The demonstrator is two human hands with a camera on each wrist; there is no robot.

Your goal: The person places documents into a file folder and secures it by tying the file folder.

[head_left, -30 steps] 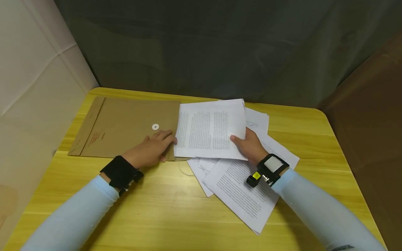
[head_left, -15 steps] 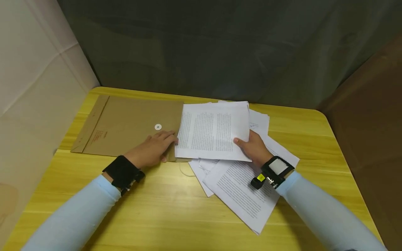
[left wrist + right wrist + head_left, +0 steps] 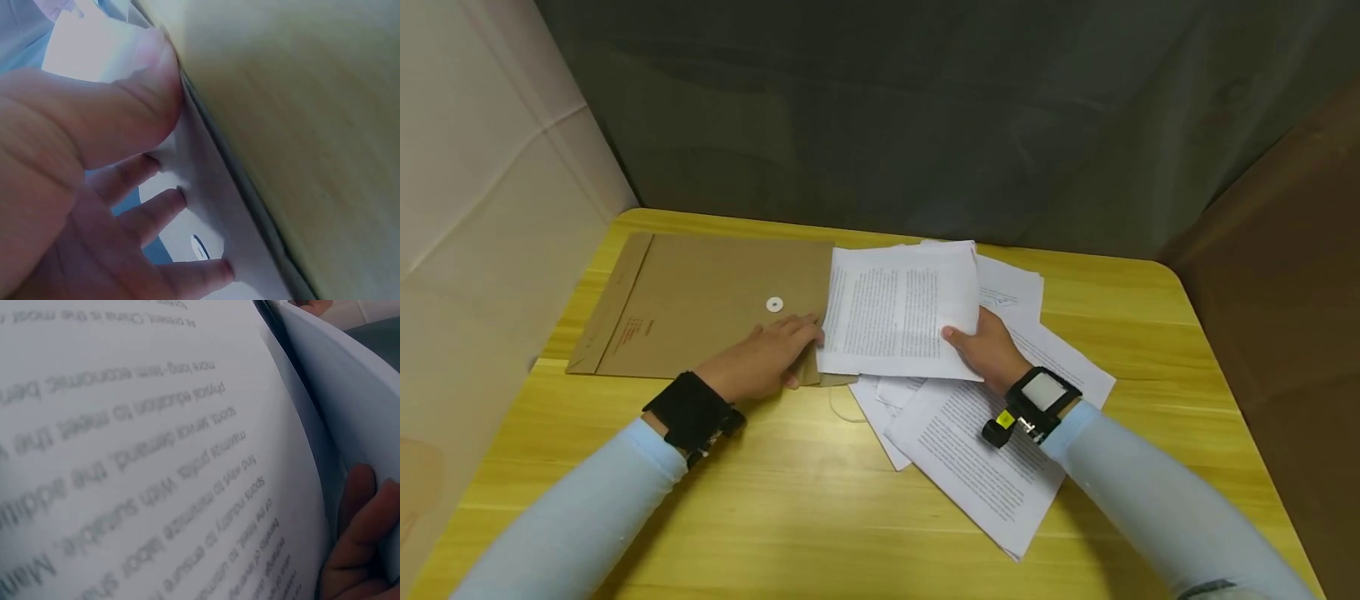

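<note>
Head view: left hand [image 3: 760, 360] flat, fingers straight, pressing the right end of the brown envelope [image 3: 700, 304] on the yellow desk [image 3: 805, 508]. Right hand [image 3: 988, 350] at 3 o'clock of it, thumb on top, pinching a bundle of printed sheets [image 3: 898, 312] whose left edge meets the envelope mouth. Loose pages [image 3: 977, 450] spread at 5 o'clock. Risk, as judged: bundle edge catching on the envelope lip and buckling; pinch near one corner letting sheets fan.

Left wrist view: fingers [image 3: 156, 209] splayed against paper.

Right wrist view: fingertips [image 3: 359, 537] curled under the page edge.

Against half a second ago: bundle shifted slightly left, right hand with it; left hand unmoved.
</note>
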